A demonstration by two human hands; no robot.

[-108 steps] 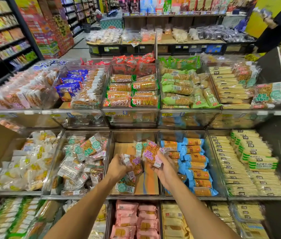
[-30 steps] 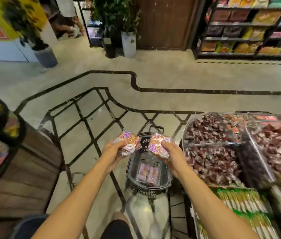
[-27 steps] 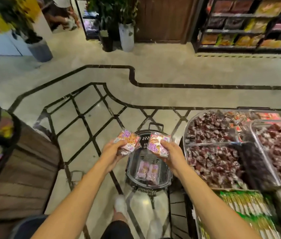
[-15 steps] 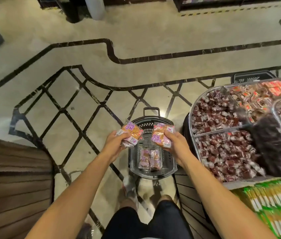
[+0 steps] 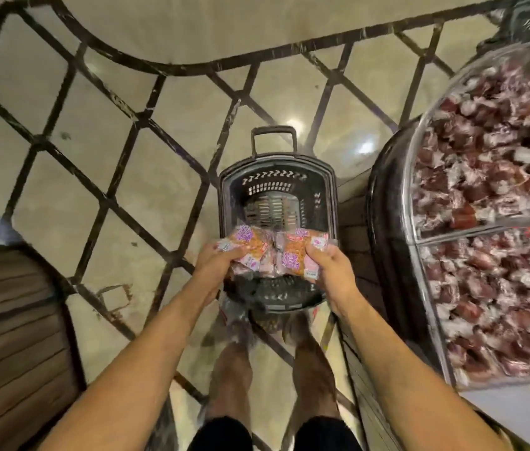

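Observation:
A black plastic shopping basket [image 5: 277, 177] stands on the floor in front of my feet, its handle pointing away from me. My left hand [image 5: 216, 260] grips orange-and-purple snack packets [image 5: 247, 244] over the basket's near left side. My right hand [image 5: 330, 266] grips more of the same snack packets [image 5: 299, 252] over the near right side. The two bundles almost touch in the middle. Pink packets lying in the basket are mostly hidden beneath them.
A clear curved bin [image 5: 498, 216] full of dark red wrapped sweets juts out on the right, close to my right arm. A brown wooden slatted stand [image 5: 9, 336] sits at the lower left. The pale tiled floor [image 5: 100, 170] with black lines stretches ahead.
My view has tilted further down and I have bent closer to the basket. Both hands have dropped lower with the snack packets, now just over the basket's near end.

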